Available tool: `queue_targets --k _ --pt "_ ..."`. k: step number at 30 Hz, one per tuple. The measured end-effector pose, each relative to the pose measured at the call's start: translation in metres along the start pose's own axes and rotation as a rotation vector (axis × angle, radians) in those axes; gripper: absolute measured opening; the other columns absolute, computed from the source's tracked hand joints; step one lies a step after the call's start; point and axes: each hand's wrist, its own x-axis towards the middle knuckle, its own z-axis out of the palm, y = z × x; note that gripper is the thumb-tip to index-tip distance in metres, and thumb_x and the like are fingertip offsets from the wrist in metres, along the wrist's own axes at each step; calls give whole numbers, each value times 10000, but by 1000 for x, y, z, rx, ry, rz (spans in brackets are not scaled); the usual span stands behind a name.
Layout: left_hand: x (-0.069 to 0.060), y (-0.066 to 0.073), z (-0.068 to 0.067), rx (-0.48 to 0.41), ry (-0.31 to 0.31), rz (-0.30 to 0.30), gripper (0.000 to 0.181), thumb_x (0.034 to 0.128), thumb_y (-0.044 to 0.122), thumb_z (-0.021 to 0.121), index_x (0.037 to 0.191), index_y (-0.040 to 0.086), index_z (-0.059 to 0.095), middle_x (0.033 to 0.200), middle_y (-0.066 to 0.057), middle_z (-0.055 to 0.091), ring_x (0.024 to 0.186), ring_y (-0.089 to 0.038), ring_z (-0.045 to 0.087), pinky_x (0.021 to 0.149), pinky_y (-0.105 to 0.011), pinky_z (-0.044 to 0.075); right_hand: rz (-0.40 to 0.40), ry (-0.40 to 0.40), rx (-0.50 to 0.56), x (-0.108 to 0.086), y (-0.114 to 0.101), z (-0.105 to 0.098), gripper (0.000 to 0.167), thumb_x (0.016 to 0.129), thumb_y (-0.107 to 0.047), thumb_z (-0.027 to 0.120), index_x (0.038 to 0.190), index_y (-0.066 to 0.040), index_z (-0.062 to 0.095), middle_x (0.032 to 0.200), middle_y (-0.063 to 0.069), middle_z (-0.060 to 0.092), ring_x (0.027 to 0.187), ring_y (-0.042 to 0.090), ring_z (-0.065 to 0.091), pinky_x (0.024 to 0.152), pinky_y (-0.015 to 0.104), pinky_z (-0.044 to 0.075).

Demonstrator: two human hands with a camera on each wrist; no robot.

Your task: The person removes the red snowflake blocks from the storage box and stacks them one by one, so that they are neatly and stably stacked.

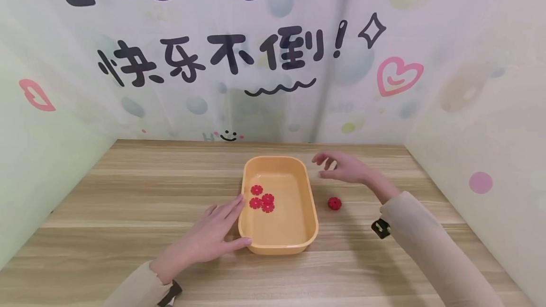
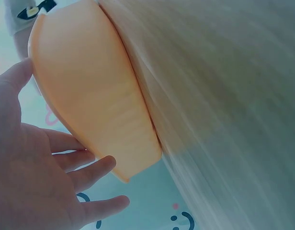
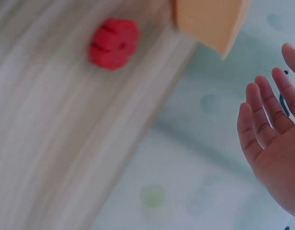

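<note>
An orange-yellow plastic tub [image 1: 290,231] stands on the wooden table. Several flat red flower-shaped pieces [image 1: 256,190] lie inside it, toward its left side. My left hand [image 1: 209,231] rests against the tub's left rim, fingers spread and thumb at the near corner; the left wrist view shows the fingertips [image 2: 107,164] along the rim. Beyond the tub's right far corner, my right hand [image 1: 343,167] hovers with loosely bent fingers and holds nothing. Below it, right of the tub, a red notched piece [image 1: 334,203], perhaps several flower pieces together, sits on the table, touched by neither hand.
The wooden table [image 1: 141,188] reaches back to a white printed curtain [image 1: 273,108] with dark lettering. Pale walls [image 1: 482,122] close in the sides. Each wrist carries a dark strap [image 1: 380,228].
</note>
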Motion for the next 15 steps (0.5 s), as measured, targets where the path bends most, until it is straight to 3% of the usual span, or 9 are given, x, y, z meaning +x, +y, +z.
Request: queue_targets --k 5,15 --pt "0 -1 0 7 4 1 857 805 638 405 1381 20 256 1434 -85 204 1254 -243 269 957 -539 207 -32 -29 -26 24 -24 -5 331 802 -155 639 1094 -26 551 995 60 566 843 197 546 711 321 467" --pt "1 -2 1 27 9 9 847 807 628 416 1385 32 250 1431 -84 215 1250 -234 278 954 -531 222 23 -133 -69 69 -61 4 342 804 -229 641 1105 -85 563 1014 79 571 871 163 526 716 291 457"
